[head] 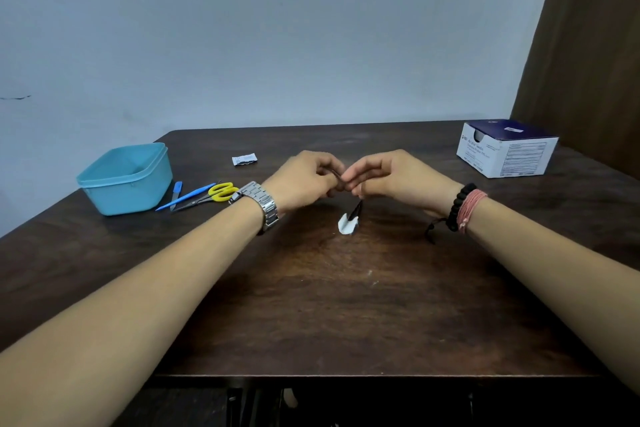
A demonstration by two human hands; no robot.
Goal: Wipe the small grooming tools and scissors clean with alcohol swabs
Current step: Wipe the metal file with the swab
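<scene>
Dark brown wood makes up our tabletop [311,305], with a pale blue wall behind it. Out in the middle, our left hand [304,180] and right hand [391,177] meet, fingers curled tight around a small dark tool [356,210]. Most of the tool is hidden inside our fingers, so we cannot tell what kind it is. Only its thin black tip pokes down, touching a little white swab [346,225] that hangs just above the wood. We cannot tell which hand holds what.

Off to the left lie yellow-handled scissors [211,196], a long blue tool [187,198] and a short blue tool [176,192], all close together beside a light blue tub [126,180]. A torn white wrapper [245,159] lies behind them. Far right sits a swab box [505,149]; its words are too small to read.
</scene>
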